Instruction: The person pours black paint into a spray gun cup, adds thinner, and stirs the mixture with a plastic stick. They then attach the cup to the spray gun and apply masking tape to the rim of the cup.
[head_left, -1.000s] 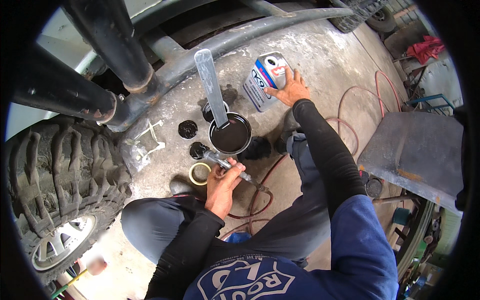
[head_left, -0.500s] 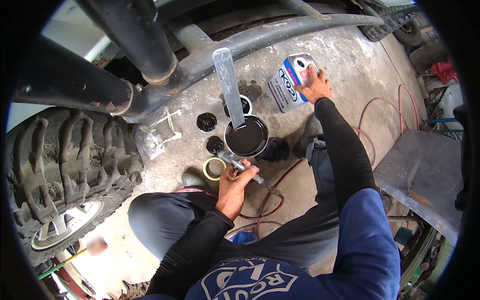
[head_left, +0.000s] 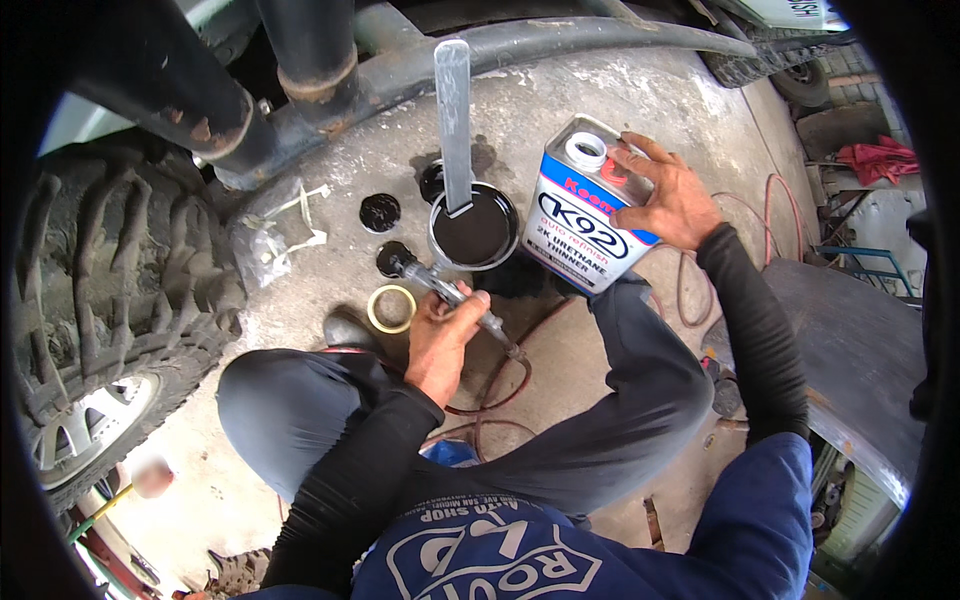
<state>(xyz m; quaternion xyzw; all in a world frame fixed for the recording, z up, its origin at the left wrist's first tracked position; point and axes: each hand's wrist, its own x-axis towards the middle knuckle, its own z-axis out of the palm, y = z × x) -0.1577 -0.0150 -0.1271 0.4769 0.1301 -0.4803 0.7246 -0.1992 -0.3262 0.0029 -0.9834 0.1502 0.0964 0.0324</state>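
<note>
My right hand [head_left: 672, 190] grips a rectangular metal thinner can [head_left: 588, 215], white, blue and red, by its top corner. Its white spout is uncapped, and something red shows beside it under my fingers. The can is raised above the floor near my right knee. Wrapped in my left hand [head_left: 440, 340] is a spray gun [head_left: 435, 284] with a hose at its end. Just beyond the gun stands a tub of black paint [head_left: 474, 230], with a flat grey stir stick [head_left: 454, 120] standing in it. Black-filled round containers [head_left: 379, 212] sit to its left.
A roll of masking tape [head_left: 373, 310] lies left of the gun. A clear plastic bag [head_left: 268, 252] is beside the big tyre [head_left: 110, 290]. Thick bumper tubing [head_left: 520, 70] crosses the far side; a red hose [head_left: 528, 375] coils by my legs. A metal panel [head_left: 830, 330] is at right.
My right hand has lifted the thinner can and brought it nearer to me, tilted beside the paint tub. My left hand still holds the spray gun. The head view has shifted a little.
</note>
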